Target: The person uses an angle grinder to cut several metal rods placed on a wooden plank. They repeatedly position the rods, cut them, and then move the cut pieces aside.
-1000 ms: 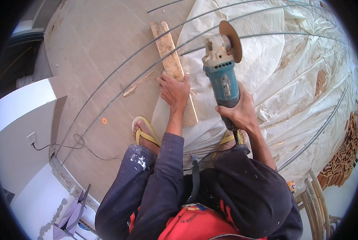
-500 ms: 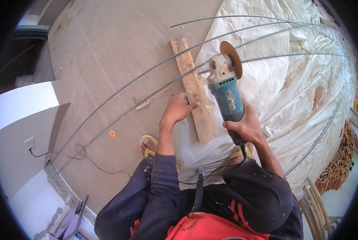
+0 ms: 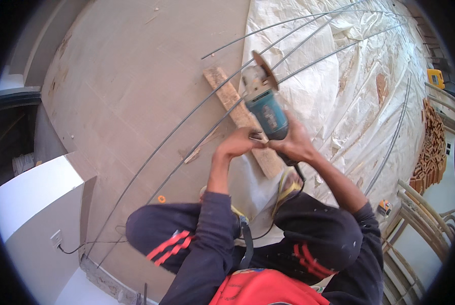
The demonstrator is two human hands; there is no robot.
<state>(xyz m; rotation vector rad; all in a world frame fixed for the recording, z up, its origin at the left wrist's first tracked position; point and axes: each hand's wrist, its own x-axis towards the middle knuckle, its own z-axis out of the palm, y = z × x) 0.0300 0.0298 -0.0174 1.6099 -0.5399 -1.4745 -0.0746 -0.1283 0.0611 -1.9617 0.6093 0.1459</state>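
Note:
An angle grinder (image 3: 267,111) with a teal body and grey head is in my right hand (image 3: 294,141), whose fingers wrap round its rear end. Its thin brown disc (image 3: 266,70) stands on edge at the far end, over the steel rods. Close beside the grinder's rear, my left hand (image 3: 237,142) is bent with curled fingers. Something small and dark shows at those fingers, too unclear to name. Below both hands a wooden plank (image 3: 227,94) lies slantwise on the floor, with thin steel rods (image 3: 207,95) crossing over it.
White plastic sheeting (image 3: 334,81) covers the floor to the right. Stacked bricks (image 3: 429,145) and curved poles (image 3: 426,223) stand at the far right. A power cord runs to a wall socket (image 3: 57,239) at lower left. An orange ring (image 3: 161,199) lies on the floor.
The grinder has come down and leftward over the plank. My left hand has moved right, close to the grinder. The whole view has shifted, and my knees are spread wider.

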